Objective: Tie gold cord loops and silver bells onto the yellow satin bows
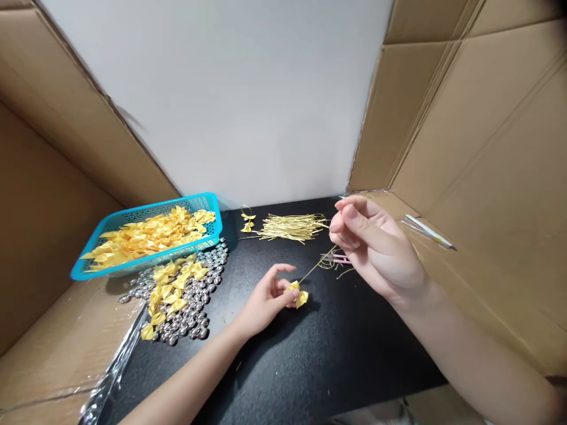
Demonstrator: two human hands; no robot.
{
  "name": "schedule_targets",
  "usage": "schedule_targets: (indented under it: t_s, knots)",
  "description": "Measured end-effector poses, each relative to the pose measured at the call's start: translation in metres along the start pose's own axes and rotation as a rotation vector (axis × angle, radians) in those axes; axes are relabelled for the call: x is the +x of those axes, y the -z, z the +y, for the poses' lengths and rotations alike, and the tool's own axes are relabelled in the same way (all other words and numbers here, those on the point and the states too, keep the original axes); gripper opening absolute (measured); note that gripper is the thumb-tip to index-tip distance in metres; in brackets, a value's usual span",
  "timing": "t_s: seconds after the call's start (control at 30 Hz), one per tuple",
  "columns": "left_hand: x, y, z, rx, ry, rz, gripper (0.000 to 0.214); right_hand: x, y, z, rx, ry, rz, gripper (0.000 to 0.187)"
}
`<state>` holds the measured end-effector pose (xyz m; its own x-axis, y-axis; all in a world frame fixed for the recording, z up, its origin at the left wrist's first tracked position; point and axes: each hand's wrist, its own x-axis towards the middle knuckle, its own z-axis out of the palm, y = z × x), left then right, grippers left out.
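My left hand (271, 298) is closed in a pinch on a small yellow ribbon bow (302, 298), just above the black tabletop. From the bow a thin gold cord (315, 267) runs taut up to my right hand (370, 242). That hand is raised higher, its thumb and fingers pinched together on the cord; the cord's end is hidden among the fingers. Partly behind my right hand lie small scissors (336, 258) with pink handles, beside loops of loose gold cord (326, 265).
A blue basket (146, 258) of yellow bows stands at the left. Before it lie silver bell-like balls (188, 319) with several bows (170, 292) on top. At the back are cut gold cords (290, 227) and a bow piece with a loop (247, 222). Pens (427, 232) lie right. Cardboard walls enclose the sides.
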<state>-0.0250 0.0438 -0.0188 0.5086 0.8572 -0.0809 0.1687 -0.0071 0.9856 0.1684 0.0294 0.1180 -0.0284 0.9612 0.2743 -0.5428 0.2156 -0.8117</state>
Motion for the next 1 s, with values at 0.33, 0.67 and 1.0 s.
schedule_targets:
  t_s: [0.33, 0.67, 1.0]
  knots:
    - [-0.016, -0.007, 0.008, -0.245, -0.001, -0.056, 0.024, 0.020, 0.001, -0.012, -0.147, 0.068, 0.042, 0.022]
    - [-0.021, -0.004, 0.014, -0.396, 0.124, -0.028, 0.030, 0.024, -0.006, -0.022, -0.226, 0.052, 0.089, 0.026]
    - [-0.024, -0.003, 0.016, -0.392, 0.127, -0.004, 0.036, 0.020, -0.016, -0.025, -0.286, 0.116, 0.043, 0.023]
